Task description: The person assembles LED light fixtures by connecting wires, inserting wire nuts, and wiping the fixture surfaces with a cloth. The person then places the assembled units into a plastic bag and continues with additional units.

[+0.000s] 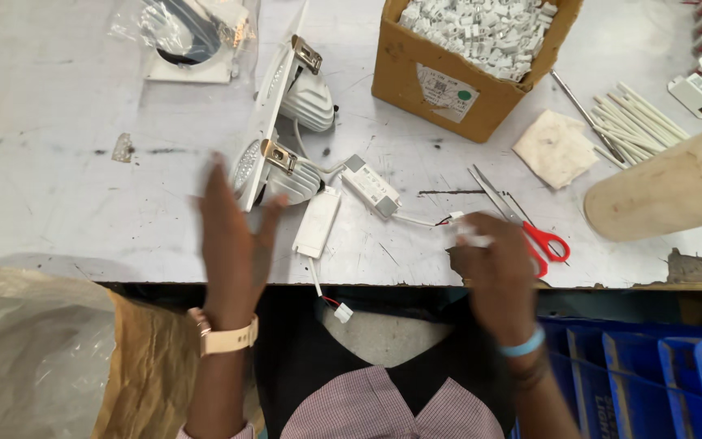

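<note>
A white double spotlight fitting (282, 122) lies on its edge on the grey table (58, 162), its cables running to two small white driver boxes (371, 189). My left hand (233, 244), blurred, fingers spread, reaches toward the fitting's lower lamp and holds nothing. My right hand (493, 272) is closed around a small white connector (471, 237) at the end of a cable from the upper driver box. A second connector (341, 311) dangles off the table edge on red and black wires.
A cardboard box (465, 77) full of white connectors stands at the back. Red-handled scissors (530, 228), a folded cloth (556, 146), white sleeves (639, 122), a tan roll (668, 191), a bagged fitting (188, 36), blue crates (652, 374) lower right, a brown bag (50, 358) lower left.
</note>
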Tool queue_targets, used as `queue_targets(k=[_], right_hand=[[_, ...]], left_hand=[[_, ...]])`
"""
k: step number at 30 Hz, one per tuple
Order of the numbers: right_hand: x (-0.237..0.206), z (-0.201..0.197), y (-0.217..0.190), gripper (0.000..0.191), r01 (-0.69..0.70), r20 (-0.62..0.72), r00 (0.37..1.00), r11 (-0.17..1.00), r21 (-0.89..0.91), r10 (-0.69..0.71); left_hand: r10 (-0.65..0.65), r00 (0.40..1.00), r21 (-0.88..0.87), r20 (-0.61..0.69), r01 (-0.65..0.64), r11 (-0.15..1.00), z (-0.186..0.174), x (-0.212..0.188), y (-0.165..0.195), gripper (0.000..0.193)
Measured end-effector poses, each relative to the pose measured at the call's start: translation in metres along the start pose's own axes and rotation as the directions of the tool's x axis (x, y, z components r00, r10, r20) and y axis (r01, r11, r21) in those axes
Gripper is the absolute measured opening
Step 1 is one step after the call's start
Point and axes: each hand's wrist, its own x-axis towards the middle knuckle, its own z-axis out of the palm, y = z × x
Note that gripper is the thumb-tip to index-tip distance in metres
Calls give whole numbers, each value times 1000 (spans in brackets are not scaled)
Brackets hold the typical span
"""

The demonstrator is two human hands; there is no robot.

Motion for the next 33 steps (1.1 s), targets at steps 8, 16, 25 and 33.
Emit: queue_targets(k=[8, 16, 25, 33], right_hand=[[11, 18, 44, 29, 30, -13, 999, 980, -199, -33], [108, -6, 215, 54, -43, 130, 967, 642, -765, 219], [69, -42, 135, 23, -72, -255, 955, 952, 297, 152], [22, -43, 30, 42, -158, 184, 760, -97, 983, 624]], left_hand=[[-2, 955, -41, 296, 15, 999, 43, -52, 62, 77], [-54, 993, -443, -108, 1, 897, 42, 0, 20, 57], [-367, 916, -326, 162, 401, 856, 56, 25, -65, 65], [-139, 923, -733, 360, 372, 570, 27, -2, -17, 61]])
